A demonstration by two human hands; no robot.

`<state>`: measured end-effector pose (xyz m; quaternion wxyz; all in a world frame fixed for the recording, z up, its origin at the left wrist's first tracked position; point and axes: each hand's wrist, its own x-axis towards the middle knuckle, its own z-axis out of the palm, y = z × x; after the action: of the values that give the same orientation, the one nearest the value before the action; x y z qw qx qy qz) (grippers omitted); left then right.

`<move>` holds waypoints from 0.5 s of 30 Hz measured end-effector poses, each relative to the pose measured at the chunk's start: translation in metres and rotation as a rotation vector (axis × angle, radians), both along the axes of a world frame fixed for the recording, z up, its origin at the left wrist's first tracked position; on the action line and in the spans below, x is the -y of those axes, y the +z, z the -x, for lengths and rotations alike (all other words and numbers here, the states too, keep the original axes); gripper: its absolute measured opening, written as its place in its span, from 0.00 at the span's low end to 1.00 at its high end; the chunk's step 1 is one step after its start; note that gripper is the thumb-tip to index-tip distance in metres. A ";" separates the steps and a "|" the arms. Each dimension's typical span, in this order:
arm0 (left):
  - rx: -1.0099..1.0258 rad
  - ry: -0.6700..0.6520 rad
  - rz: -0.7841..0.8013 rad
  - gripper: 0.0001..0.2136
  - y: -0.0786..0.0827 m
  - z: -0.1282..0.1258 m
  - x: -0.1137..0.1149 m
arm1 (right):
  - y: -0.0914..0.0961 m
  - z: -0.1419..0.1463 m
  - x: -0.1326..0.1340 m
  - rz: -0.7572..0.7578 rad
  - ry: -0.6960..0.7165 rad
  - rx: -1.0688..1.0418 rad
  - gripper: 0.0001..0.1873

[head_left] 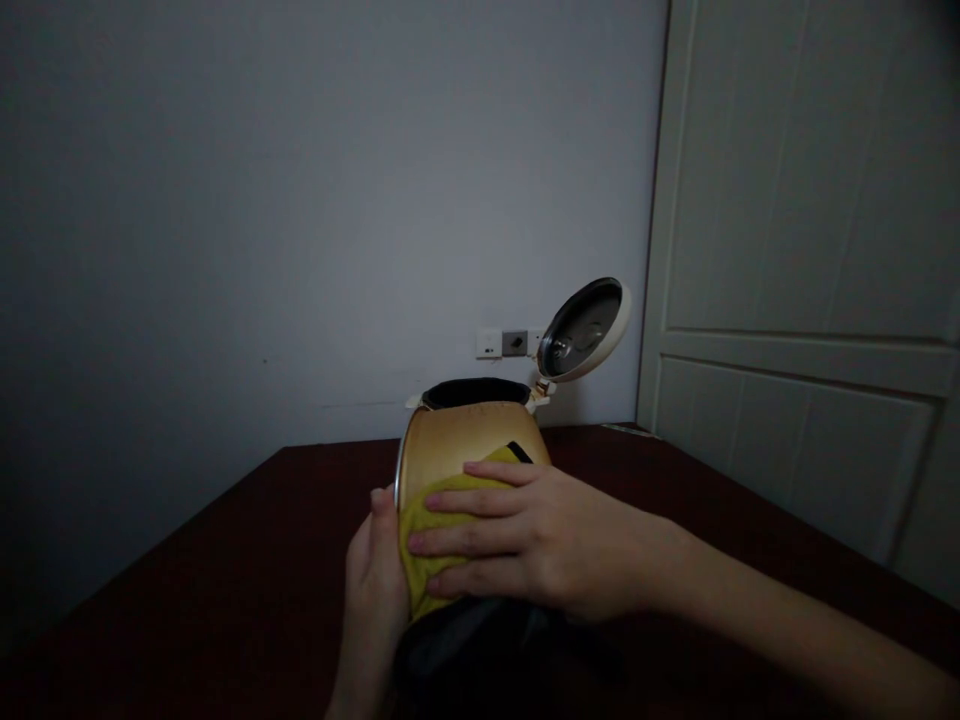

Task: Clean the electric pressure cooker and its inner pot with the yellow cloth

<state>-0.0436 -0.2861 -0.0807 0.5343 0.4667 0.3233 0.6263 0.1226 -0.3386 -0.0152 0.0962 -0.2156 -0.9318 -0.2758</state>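
A rice cooker (472, 432) with a gold body and a pale, raised lid (592, 330) is in front of me; its dark round opening is at the top. At its left side my left hand (373, 575) grips the edge, thumb up, with the other fingers partly hidden. My right hand (517, 535) presses a yellow cloth (450, 486) with a black edge flat against the gold front. Its fingers are spread over the cloth and its thumb is hidden. Below the cloth, a dark part (465, 645) is too dim to make out.
A dark red tabletop (247, 560) surrounds the cooker. Behind it is a pale wall (300, 200) with sockets (502, 343) close to the lid. A panelled white door (810, 250) stands along the right side. The light is dim.
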 end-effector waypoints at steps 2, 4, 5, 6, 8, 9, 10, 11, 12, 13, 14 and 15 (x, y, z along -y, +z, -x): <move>0.007 -0.043 -0.038 0.27 -0.002 0.000 0.004 | 0.012 -0.007 -0.006 0.107 0.007 -0.049 0.18; -0.019 -0.068 -0.079 0.27 -0.003 0.001 0.009 | 0.023 -0.015 -0.015 0.227 0.061 -0.133 0.19; -0.040 -0.076 -0.094 0.26 -0.004 0.001 0.011 | 0.028 -0.018 -0.021 0.289 0.100 -0.181 0.20; -0.059 -0.080 -0.103 0.26 -0.005 0.001 0.012 | 0.031 -0.022 -0.026 0.352 0.129 -0.230 0.20; -0.083 -0.087 -0.103 0.25 -0.007 0.002 0.015 | 0.035 -0.027 -0.035 0.474 0.124 -0.326 0.19; -0.089 -0.102 -0.097 0.25 -0.009 0.002 0.015 | 0.036 -0.030 -0.039 0.527 0.095 -0.374 0.17; -0.091 -0.118 -0.088 0.25 -0.011 0.003 0.016 | 0.036 -0.032 -0.044 0.576 0.065 -0.419 0.15; -0.093 -0.134 -0.076 0.25 -0.013 0.004 0.015 | 0.035 -0.035 -0.048 0.623 0.044 -0.458 0.14; -0.094 -0.153 -0.063 0.25 -0.015 0.006 0.015 | 0.034 -0.038 -0.053 0.664 0.032 -0.495 0.14; -0.094 -0.170 -0.049 0.25 -0.017 0.008 0.015 | 0.032 -0.042 -0.058 0.699 0.021 -0.534 0.14; -0.090 -0.177 -0.032 0.24 -0.018 0.010 0.015 | 0.031 -0.046 -0.064 0.728 0.004 -0.583 0.14; -0.081 -0.176 -0.014 0.24 -0.018 0.012 0.015 | 0.028 -0.051 -0.069 0.751 -0.029 -0.650 0.14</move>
<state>-0.0559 -0.3011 -0.0992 0.5704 0.5221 0.2977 0.5598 0.1732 -0.2695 0.0129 0.2935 -0.3230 -0.8855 0.1593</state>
